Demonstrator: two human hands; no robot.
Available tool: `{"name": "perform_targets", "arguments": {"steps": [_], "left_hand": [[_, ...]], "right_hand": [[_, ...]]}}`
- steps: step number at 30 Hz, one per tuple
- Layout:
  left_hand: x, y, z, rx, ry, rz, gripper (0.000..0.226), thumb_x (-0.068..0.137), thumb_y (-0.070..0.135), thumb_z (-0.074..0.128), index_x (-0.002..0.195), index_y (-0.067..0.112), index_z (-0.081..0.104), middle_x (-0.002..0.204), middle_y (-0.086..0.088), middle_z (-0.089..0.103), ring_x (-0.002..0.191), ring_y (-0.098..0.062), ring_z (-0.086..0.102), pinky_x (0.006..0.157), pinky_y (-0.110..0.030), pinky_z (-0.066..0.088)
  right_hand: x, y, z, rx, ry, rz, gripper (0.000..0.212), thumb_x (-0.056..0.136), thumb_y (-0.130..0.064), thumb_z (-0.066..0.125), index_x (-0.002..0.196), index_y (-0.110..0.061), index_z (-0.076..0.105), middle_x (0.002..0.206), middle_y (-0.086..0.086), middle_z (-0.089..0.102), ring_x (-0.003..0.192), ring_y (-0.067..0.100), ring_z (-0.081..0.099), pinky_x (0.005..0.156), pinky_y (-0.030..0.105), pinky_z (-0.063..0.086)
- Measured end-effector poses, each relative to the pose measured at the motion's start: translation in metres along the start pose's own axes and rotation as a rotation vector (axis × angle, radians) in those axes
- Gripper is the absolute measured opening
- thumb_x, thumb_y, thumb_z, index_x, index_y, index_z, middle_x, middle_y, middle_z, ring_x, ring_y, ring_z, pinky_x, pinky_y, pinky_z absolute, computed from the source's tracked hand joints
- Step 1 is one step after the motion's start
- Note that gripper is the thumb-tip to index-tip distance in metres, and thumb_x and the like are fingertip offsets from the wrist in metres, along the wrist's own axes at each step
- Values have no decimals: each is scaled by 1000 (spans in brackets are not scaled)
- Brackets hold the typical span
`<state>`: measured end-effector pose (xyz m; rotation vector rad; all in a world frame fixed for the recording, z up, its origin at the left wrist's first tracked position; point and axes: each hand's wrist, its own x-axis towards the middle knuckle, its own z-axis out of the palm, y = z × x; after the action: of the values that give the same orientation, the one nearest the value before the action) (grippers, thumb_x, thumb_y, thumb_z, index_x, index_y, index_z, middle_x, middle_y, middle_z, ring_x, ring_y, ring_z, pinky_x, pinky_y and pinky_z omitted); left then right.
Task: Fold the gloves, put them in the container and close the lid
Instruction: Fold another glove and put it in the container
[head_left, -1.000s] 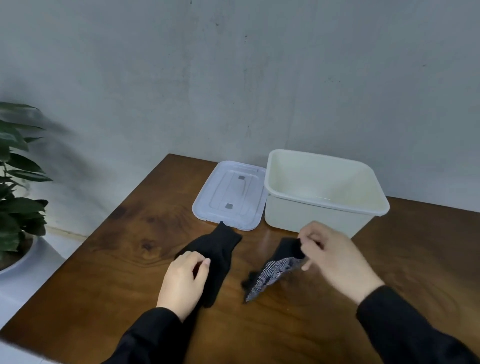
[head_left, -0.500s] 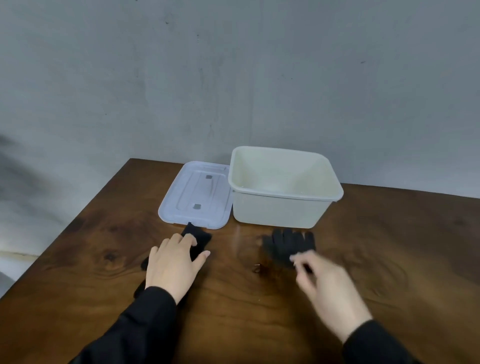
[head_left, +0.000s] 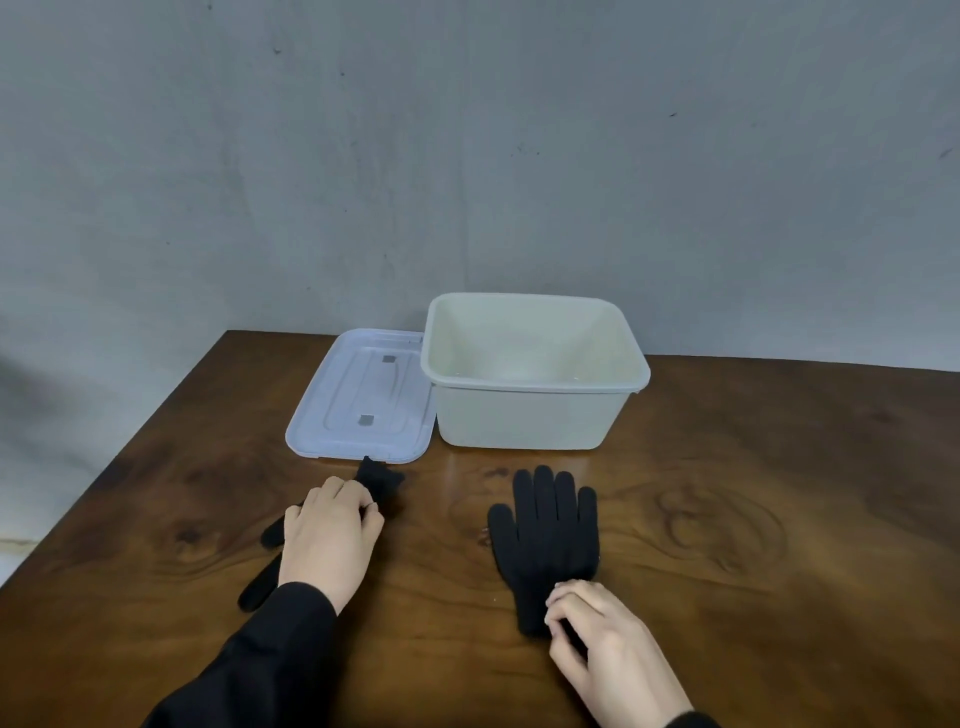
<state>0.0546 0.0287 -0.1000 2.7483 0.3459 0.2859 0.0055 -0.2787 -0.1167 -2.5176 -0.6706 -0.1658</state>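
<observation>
Two black knit gloves lie on the wooden table (head_left: 753, 519). The right glove (head_left: 545, 530) is spread flat, fingers pointing toward the container; my right hand (head_left: 608, 649) pinches its cuff at the near end. The left glove (head_left: 382, 480) lies mostly hidden under my left hand (head_left: 330, 538), whose fingers are curled on the fabric; its cuff sticks out toward the lid and its fingers show near my sleeve. The cream container (head_left: 530, 410) stands open and empty behind the gloves. Its pale lid (head_left: 358, 400) lies flat to the container's left.
A grey wall rises just behind the table. The table's left edge runs diagonally from the lid's far corner toward the lower left. Bare wood stretches to the right of the container and the right glove.
The right glove, lifted and patterned side showing a second ago, now lies flat with my right hand drawn back to its cuff. The view has swung right, so the plant has left the frame.
</observation>
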Motion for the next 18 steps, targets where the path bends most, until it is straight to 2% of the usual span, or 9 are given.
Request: {"name": "perform_targets", "arguments": {"steps": [3, 5, 7, 8, 10, 12, 13, 15, 18], "left_hand": [[-4, 9, -17, -388, -15, -25, 19, 101, 15, 59, 86, 26, 60, 92, 8, 60, 84, -14, 58, 81, -36, 51], [-12, 23, -31, -507, -16, 17, 22, 101, 15, 59, 84, 29, 60, 90, 8, 61, 80, -12, 60, 72, -30, 50], [-19, 43, -42, -536, -13, 102, 21, 100, 17, 59, 85, 31, 60, 87, 10, 61, 81, -9, 59, 70, -25, 48], [-24, 55, -45, -530, -5, 166, 19, 100, 19, 58, 85, 30, 60, 87, 11, 61, 83, -8, 58, 71, -23, 46], [-34, 79, -46, -502, 12, 332, 14, 99, 26, 53, 87, 30, 58, 90, 15, 58, 89, -5, 54, 76, -22, 43], [-45, 101, -40, -446, 10, 505, 14, 98, 31, 47, 91, 28, 59, 96, 14, 57, 93, -4, 50, 81, -26, 43], [-50, 108, -34, -420, 10, 583, 16, 98, 31, 47, 93, 26, 61, 100, 12, 58, 95, -6, 50, 83, -29, 42], [-56, 114, -20, -407, 10, 687, 19, 100, 29, 49, 100, 22, 66, 110, 9, 61, 102, -8, 51, 89, -29, 40], [-57, 101, -2, -507, 32, 663, 23, 103, 29, 51, 108, 19, 71, 115, 9, 65, 108, -8, 55, 96, -25, 41]], "right_hand": [[0, -6, -5, -37, 14, 18, 4, 82, -32, 67, 83, -34, 64, 96, -23, 63, 96, -5, 60, 94, 23, 40], [5, -22, -20, 34, 26, 125, 14, 87, -51, 56, 94, -41, 63, 104, -28, 62, 104, -9, 55, 98, 22, 32], [24, -48, -43, 376, -8, 344, 26, 89, -58, 52, 110, -45, 60, 114, -28, 62, 112, -10, 54, 100, 15, 38], [35, -60, -54, 615, -59, 457, 30, 88, -58, 53, 115, -46, 57, 117, -24, 65, 113, -7, 58, 99, 17, 45], [56, -77, -71, 1067, -153, 579, 36, 84, -59, 57, 116, -42, 57, 118, -11, 70, 110, 5, 66, 96, 33, 55], [70, -83, -82, 1329, -172, 639, 36, 88, -52, 61, 115, -29, 66, 114, 0, 74, 108, 17, 70, 91, 49, 57], [75, -83, -86, 1328, -160, 662, 35, 91, -47, 61, 114, -21, 70, 111, 5, 76, 105, 21, 72, 88, 53, 58], [82, -80, -93, 1089, -118, 693, 29, 96, -36, 60, 107, -12, 73, 100, 12, 77, 92, 24, 75, 78, 52, 61], [92, -63, -111, 665, -110, 570, 33, 99, -29, 55, 92, -2, 71, 87, 21, 74, 78, 30, 73, 70, 50, 62]]}}
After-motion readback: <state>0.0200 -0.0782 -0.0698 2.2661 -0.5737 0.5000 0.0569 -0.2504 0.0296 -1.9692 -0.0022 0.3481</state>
